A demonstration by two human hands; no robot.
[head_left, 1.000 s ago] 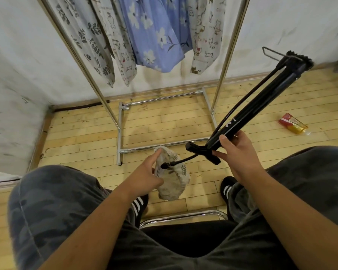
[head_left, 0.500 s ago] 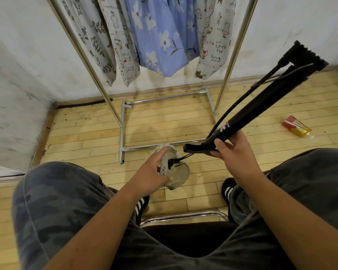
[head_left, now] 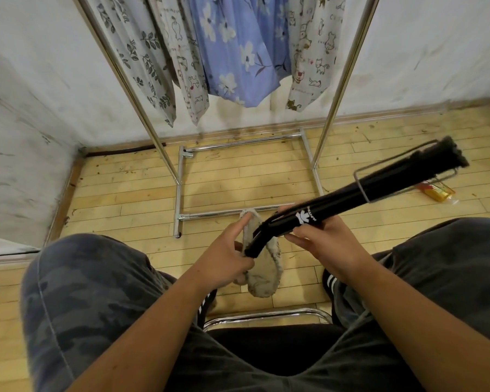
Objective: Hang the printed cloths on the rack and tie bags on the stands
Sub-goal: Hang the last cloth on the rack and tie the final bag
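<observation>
I sit with a folded black stand (head_left: 359, 190) held across my lap, its far end pointing up to the right. My right hand (head_left: 320, 239) grips its lower part near a white logo. My left hand (head_left: 227, 256) holds a small grey printed cloth bag (head_left: 263, 270) against the stand's near end; the bag hangs down between my knees. Several printed cloths (head_left: 238, 52) hang on the chrome rack (head_left: 178, 193) ahead, grey leafy, cat-print and blue floral.
White walls close the corner behind and left of the rack. A red and yellow packet (head_left: 436, 190) lies on the wooden floor at right. A chrome chair rail (head_left: 266, 316) curves between my legs.
The stand has tilted lower and swung toward my lap. Its near end has moved down against the bag, and my left hand has closed around the bag there.
</observation>
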